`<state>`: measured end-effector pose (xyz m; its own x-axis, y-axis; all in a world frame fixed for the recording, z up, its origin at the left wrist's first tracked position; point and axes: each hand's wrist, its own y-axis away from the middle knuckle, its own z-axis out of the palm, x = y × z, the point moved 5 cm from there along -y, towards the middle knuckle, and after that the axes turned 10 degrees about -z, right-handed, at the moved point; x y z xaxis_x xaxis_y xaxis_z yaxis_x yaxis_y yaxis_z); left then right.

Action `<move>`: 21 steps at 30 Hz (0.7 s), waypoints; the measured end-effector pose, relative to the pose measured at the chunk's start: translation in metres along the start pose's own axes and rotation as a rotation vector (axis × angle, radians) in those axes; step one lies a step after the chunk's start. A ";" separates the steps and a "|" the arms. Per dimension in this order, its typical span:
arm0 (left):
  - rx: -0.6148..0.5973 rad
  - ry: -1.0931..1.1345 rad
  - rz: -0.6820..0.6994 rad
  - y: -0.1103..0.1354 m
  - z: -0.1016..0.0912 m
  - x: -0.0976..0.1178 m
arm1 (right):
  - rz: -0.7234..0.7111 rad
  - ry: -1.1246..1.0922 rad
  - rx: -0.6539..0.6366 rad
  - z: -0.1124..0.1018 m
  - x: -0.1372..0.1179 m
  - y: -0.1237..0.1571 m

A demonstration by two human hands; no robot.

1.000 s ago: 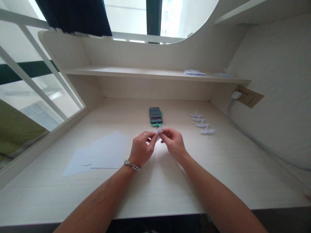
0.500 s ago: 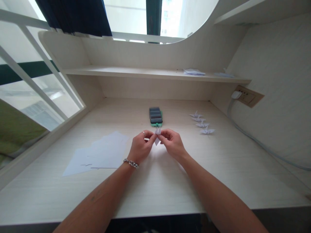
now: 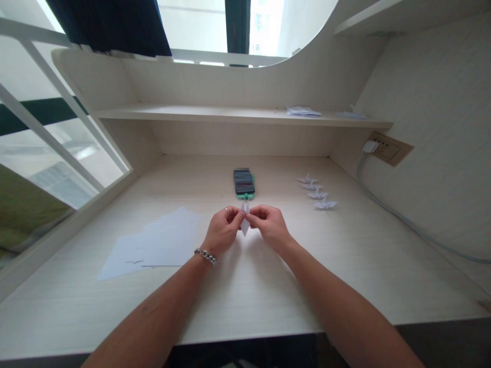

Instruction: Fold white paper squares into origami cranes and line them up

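Observation:
A small folded white paper [image 3: 245, 227] is held above the desk, its two narrow points facing away from me and one point facing me. My left hand [image 3: 223, 228], with a ring and a chain bracelet, pinches its left side between thumb and fingers. My right hand [image 3: 270, 225] pinches the right side in the same way. Fingertips hide the middle of the paper. Just beyond my hands lies a dark phone-like device [image 3: 244, 183] with a green edge. Several folded paper cranes [image 3: 325, 205] stand in a row to the right.
Loose white paper sheets [image 3: 161, 243] lie on the desk [image 3: 238, 301] at left. Folded papers [image 3: 303, 111] rest on the shelf [image 3: 215, 113] behind. A grey cable [image 3: 402, 213] runs from the wall socket [image 3: 390, 148] along the right side.
The folded paper has tilted so that more of its near point shows below my fingers. Both hands keep their pinch. The camera view has shifted slightly.

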<state>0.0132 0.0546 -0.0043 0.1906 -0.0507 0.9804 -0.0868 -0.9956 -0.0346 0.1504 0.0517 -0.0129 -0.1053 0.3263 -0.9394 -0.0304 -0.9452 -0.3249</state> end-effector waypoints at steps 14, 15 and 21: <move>-0.057 0.086 -0.058 -0.001 0.001 -0.004 | 0.120 -0.110 0.032 -0.001 0.002 0.002; -0.061 0.091 -0.058 -0.001 0.001 -0.004 | 0.120 -0.108 0.031 -0.001 0.002 0.002; 0.004 -0.077 0.042 0.002 0.000 -0.001 | 0.139 -0.063 0.020 -0.001 -0.002 0.002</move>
<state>0.0132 0.0526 -0.0054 0.2617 -0.0979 0.9602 -0.0921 -0.9928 -0.0762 0.1515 0.0492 -0.0122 -0.1722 0.1923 -0.9661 -0.0313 -0.9813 -0.1897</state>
